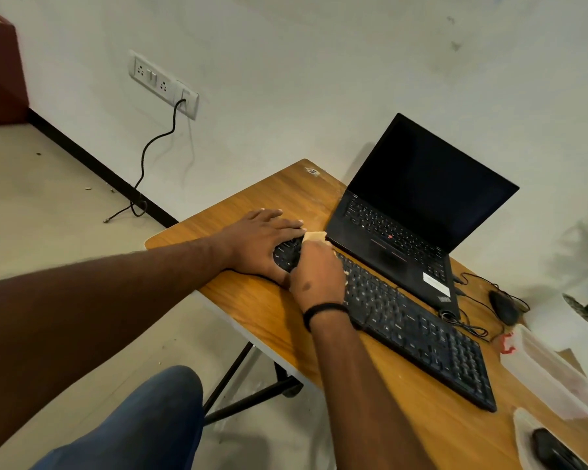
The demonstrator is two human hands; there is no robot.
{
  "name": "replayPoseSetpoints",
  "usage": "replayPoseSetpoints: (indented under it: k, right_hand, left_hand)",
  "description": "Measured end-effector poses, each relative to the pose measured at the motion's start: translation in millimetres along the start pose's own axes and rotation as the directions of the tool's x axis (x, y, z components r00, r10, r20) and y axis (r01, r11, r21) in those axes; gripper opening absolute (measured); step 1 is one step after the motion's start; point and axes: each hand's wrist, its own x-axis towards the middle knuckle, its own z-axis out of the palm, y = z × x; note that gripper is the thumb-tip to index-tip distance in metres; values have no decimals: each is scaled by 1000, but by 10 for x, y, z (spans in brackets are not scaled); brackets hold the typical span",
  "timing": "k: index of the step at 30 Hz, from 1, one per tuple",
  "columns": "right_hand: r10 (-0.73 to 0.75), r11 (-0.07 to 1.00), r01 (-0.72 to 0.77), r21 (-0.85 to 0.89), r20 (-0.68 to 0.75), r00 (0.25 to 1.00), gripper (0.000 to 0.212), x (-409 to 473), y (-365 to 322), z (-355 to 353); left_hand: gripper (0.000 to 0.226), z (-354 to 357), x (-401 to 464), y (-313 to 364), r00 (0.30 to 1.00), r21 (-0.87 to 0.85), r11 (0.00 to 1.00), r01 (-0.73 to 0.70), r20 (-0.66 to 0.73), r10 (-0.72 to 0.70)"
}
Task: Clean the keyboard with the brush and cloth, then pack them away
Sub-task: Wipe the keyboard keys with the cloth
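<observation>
A black keyboard (418, 330) lies slantwise on the wooden table (252, 307). My left hand (258, 242) lies flat with straight fingers on the keyboard's left end, holding it down. My right hand (316, 273) is curled over the keys just beside it and grips a pale wooden brush (314, 236), of which only the tip sticks out past the fingers. The bristles are hidden under the hand. A cloth does not show clearly in this view.
An open black laptop (414, 215) stands behind the keyboard. A black mouse (504, 307) with its cable lies to the right, by a clear plastic container (550, 378) and a white plant pot (557, 317). A white lid holding a dark object (554, 449) sits at the lower right.
</observation>
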Motion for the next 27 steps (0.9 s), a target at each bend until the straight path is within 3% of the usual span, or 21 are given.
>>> replayPoseSetpoints:
  k: [3,6,11,15,18,23,27]
  right_hand:
    - [-99,995,99,-3,61,993,25,-281,58,-104]
    - [-36,997,29,71,104,994,31,-382,219,-345]
    - [205,964,-172,204,-150,967,34,-23,428,-419]
    - [134,981,-135,139,21,991,34,183,418,-133]
    - [32,998,-35,42,68,997,31,72,406,-54]
    - [-115,992,99,78,244,963,48,-254,582,-369]
    - [-3,989,-32,145,234,972,33,-127,818,-623]
  left_hand:
    - [119,12,-6,-5,1000,-17,1000,2,-2,-2]
    - [115,13,10,-9,1000,-28,999,-21,0,21]
    - [116,18,-42,148,987,7,993,-117,-113,117]
    - [118,51,-22,230,992,6,997,-83,-90,84]
    - [118,61,8,199,995,-15,998,-65,-73,64]
    - [121,74,20,194,996,1,998,-64,-60,64]
    - [119,62,12,196,996,-5,998,-64,-58,64]
